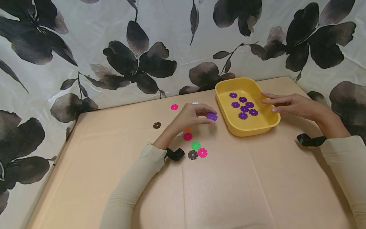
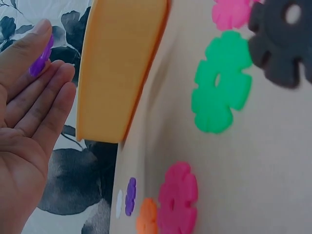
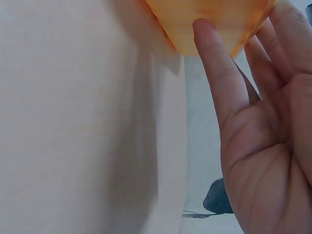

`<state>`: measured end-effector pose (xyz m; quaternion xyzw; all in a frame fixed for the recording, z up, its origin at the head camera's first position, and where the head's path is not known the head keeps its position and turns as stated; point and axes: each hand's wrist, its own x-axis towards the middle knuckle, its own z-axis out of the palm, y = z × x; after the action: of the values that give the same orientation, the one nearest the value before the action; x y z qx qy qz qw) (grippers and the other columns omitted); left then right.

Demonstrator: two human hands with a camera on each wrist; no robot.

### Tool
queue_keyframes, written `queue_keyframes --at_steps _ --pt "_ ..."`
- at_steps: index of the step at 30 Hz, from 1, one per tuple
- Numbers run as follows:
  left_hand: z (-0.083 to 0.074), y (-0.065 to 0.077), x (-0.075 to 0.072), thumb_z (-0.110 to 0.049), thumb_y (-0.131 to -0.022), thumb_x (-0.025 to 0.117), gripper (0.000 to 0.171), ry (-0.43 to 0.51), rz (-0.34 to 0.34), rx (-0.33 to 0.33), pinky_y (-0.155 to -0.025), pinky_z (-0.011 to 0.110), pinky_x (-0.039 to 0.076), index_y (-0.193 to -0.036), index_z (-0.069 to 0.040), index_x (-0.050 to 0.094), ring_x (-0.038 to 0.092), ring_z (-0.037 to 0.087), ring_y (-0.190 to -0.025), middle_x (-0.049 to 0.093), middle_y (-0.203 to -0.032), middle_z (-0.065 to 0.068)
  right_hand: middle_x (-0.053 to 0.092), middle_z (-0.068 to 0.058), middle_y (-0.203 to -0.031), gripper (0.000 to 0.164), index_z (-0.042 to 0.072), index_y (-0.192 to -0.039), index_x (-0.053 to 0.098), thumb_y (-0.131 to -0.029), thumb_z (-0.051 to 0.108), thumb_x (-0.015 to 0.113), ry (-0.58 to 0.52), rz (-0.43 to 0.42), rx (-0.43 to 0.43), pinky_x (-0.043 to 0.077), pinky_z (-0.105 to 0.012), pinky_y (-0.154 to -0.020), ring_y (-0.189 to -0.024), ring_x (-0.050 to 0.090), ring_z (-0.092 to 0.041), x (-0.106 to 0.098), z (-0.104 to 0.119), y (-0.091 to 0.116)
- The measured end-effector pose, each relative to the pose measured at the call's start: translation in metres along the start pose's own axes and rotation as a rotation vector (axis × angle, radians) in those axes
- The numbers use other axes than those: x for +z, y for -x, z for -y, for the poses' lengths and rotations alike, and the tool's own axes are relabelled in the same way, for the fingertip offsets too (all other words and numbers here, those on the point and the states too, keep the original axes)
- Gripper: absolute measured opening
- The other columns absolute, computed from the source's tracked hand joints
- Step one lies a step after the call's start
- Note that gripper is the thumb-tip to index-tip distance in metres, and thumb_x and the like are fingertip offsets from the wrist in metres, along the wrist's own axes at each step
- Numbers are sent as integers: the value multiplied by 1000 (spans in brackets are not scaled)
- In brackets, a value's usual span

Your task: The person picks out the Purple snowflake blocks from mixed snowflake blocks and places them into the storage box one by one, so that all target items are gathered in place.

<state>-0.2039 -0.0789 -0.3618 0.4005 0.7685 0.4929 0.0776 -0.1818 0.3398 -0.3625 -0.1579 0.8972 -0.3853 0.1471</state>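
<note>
My left hand [image 1: 187,117] pinches a purple flower-shaped disc [image 1: 212,116] between thumb and fingers, just left of the yellow tray [image 1: 233,131]. The left wrist view shows that purple disc [image 2: 42,61] edge-on behind the thumb. Inside the tray lie several more purple flower-shaped discs [image 1: 244,108], grouped toward its middle. At the tray's right rim, my right hand [image 1: 297,106] rests with fairly straight fingers. In the right wrist view its thumb [image 3: 214,63] lies against the tray's outer wall [image 3: 190,29].
Left of the tray, loose discs lie on the cloth-covered table [image 1: 223,184]: pink [image 1: 174,107], brown [image 1: 157,125], red [image 1: 187,136], green [image 1: 195,146], dark grey [image 1: 193,155]. Another purple disc [image 2: 130,196] lies near an orange one [image 2: 147,217]. A floral curtain [image 1: 177,41] hangs behind.
</note>
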Motion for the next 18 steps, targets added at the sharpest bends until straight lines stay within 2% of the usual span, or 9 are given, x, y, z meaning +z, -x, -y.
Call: queue_keyframes --at_steps 4,9,18 --pt "-2 -3 2 -11 -81 87 36 -2 8 -8 -93 33 58 -115 -8 76 72 6 -95 77 -105 -1 34 16 -162 44 10 -144 58 -101 18 65 1 -2 2 36 -5 -96 -154 21 -10 0 1 0" --pt "-3 -5 3 -14 -81 88 37 0 -1 -8 -93 36 58 -115 -8 77 72 6 -95 77 -106 0 34 17 -162 44 9 -143 58 -101 17 65 4 -3 -10 36 -5 -97 -153 22 -10 1 1 -1" --pt "-6 -7 3 -9 -79 88 37 17 -12 -22 -94 41 58 -115 -7 77 72 6 -95 78 -106 1 34 18 -161 43 9 -143 59 -101 17 65 0 -3 -13 36 -6 -97 -152 22 -6 -1 1 -1"
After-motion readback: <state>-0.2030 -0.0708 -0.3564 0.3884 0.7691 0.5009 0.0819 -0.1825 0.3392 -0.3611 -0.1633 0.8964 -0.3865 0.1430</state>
